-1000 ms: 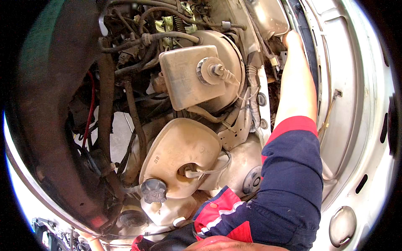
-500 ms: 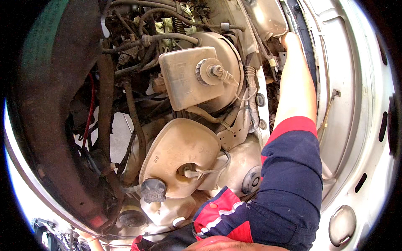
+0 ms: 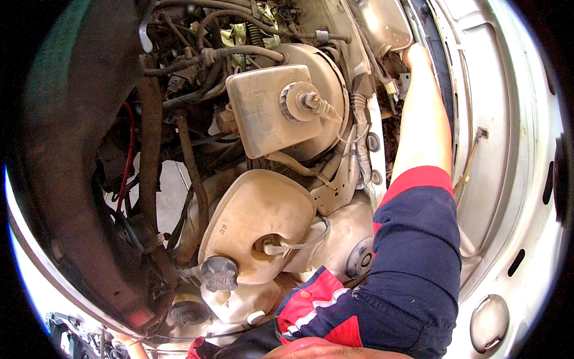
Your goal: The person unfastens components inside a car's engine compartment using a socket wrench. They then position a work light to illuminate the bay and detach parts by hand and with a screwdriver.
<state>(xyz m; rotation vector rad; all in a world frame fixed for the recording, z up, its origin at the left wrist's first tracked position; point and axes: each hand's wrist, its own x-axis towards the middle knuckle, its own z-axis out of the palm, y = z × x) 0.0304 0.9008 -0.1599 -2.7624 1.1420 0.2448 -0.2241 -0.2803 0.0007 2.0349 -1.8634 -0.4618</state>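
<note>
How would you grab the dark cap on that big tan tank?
Probably pinch the dark cap around its outer edge, coming from the picture's lower-left side: it sticks out at that corner of the tan tank, and its rounded, knobbly shape gives something to hold.

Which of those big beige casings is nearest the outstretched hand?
The casing cut off by the top edge, beside the right hand; the boxy tank and the rounded tank with a dark cap sit farther left.
</note>
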